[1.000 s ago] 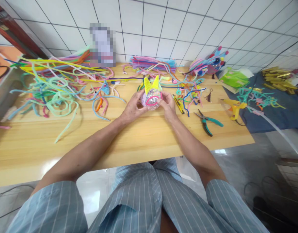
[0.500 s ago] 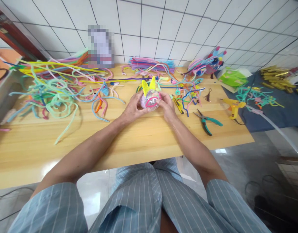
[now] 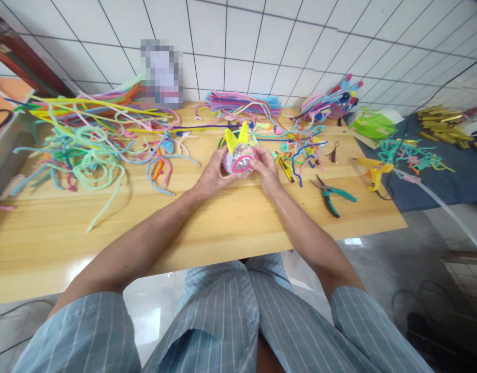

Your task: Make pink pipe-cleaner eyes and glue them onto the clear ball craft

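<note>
Both my hands hold a small round craft ball [image 3: 239, 159] wound with pink and lilac pipe cleaners, with two yellow ears [image 3: 235, 137] standing up on top. My left hand [image 3: 214, 174] cups its left side with curled fingers. My right hand [image 3: 266, 167] grips its right side, thumb pressed on the front. The ball is just above the wooden table [image 3: 207, 223], near the middle.
Loose pipe cleaners [image 3: 86, 145] spread over the table's left and back. Teal-handled pliers [image 3: 331, 196], a yellow utility knife [image 3: 285, 167] and a yellow glue gun [image 3: 374, 170] lie to the right. A finished colourful figure [image 3: 333, 102] stands at the back right, by a blue cloth [image 3: 448, 171].
The ball has turned slightly to the left in my hands, so the yellow ears lean left. Both hands have stayed in nearly the same place.
</note>
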Available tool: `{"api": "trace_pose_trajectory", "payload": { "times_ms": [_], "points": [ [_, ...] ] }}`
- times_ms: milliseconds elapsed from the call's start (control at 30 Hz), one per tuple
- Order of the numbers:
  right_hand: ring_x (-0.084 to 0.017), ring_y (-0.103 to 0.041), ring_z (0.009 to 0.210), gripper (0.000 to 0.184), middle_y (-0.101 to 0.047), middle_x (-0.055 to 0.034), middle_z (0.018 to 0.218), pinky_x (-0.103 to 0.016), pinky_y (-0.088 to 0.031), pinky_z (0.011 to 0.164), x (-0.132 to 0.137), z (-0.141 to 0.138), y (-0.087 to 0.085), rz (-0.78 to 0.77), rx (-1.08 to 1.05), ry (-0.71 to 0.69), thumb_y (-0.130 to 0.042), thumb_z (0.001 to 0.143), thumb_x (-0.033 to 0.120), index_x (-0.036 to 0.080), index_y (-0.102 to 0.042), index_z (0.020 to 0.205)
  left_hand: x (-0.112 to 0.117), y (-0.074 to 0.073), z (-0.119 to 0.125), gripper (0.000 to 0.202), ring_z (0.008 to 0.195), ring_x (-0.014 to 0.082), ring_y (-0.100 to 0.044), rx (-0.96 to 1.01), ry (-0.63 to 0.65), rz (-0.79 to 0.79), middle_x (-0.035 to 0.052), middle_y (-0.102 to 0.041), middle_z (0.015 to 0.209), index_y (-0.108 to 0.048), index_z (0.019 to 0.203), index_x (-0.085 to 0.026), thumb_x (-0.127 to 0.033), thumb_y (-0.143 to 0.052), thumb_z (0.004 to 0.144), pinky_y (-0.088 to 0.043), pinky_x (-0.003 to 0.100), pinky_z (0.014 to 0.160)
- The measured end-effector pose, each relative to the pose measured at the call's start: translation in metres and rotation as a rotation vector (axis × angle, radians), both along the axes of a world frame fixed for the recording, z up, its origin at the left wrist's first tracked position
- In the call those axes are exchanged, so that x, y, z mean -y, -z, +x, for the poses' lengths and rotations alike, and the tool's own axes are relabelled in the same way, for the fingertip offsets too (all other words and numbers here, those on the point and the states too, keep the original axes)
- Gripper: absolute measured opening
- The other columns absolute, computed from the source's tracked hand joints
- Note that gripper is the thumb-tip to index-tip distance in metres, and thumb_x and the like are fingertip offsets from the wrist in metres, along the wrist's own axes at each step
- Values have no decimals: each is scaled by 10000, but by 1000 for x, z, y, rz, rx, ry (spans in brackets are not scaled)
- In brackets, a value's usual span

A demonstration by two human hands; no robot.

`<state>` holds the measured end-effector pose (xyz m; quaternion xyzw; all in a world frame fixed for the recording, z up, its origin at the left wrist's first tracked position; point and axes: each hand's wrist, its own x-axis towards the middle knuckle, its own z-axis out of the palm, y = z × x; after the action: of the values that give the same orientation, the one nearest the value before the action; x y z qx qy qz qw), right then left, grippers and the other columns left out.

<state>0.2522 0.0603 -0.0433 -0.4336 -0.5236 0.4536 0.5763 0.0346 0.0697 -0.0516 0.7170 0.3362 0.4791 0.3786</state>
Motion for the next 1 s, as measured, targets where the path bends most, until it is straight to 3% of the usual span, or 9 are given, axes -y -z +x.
{"api": "trace_pose_trajectory", "payload": {
  "times_ms": [200, 333, 433, 567, 700, 800, 1000],
  "points": [
    [-315, -702, 1418, 647, -805, -57, 1386, -544, -519, 1291, 2, -1, -4, -3, -28, -7, -928, 760, 675, 315, -724, 1258, 2, -3, -1, 1032, 1477, 398, -614, 28, -11, -58, 187, -605, 1594, -549, 1603, -263, -721, -955, 772, -544, 549, 1225],
    [-313, -721, 1387, 665, -817, -63, 1369, -534, -536, 1280, 1, -2, -5, -13, -55, 27, -925, 753, 711, 301, -739, 1242, 4, -10, -7, 840, 1350, 358, -684, 55, 27, -182, 167, -620, 1568, -588, 1562, -268, -730, -807, 896, -614, 503, 1103],
    [-317, -751, 1329, 681, -839, -59, 1325, -546, -566, 1248, 0, -1, -5, -39, -70, 56, -922, 733, 754, 299, -745, 1207, 3, -14, -9, 602, 1343, 338, -678, 91, 0, -208, 122, -700, 1483, -698, 1392, -262, -662, -718, 942, -601, 474, 1115],
    [-320, -765, 1312, 695, -849, -66, 1319, -553, -580, 1234, 1, 0, -7, -58, -69, 11, -941, 718, 753, 291, -746, 1199, -4, -20, -8, 411, 1114, 290, -741, 205, -84, -374, 77, -773, 1152, -718, 1100, -248, -626, -657, 952, -642, 406, 919],
    [-331, -761, 1335, 685, -846, -75, 1343, -556, -584, 1234, 3, -1, -13, -28, -54, -69, -965, 711, 729, 294, -745, 1193, -17, -31, -18, 533, 1089, 288, -765, 291, -130, -506, 102, -794, 1216, -712, 1076, -245, -752, -673, 917, -662, 399, 872],
    [-329, -756, 1347, 675, -846, -71, 1345, -543, -584, 1233, 6, -3, -18, 9, -47, -111, -974, 709, 719, 300, -751, 1189, -24, -43, -32, 579, 1139, 308, -790, 271, -149, -544, 124, -783, 1342, -718, 1181, -259, -758, -744, 889, -661, 418, 898],
    [-333, -732, 1390, 691, -825, -70, 1389, -505, -617, 1173, 11, -6, -22, 35, -14, -166, -956, 724, 735, 304, -745, 1222, -24, -62, -48, 928, 1205, 393, -804, 75, 19, -604, 162, -781, 1385, -613, 1508, -289, -656, -960, 729, -652, 516, 949]
  ]
}}
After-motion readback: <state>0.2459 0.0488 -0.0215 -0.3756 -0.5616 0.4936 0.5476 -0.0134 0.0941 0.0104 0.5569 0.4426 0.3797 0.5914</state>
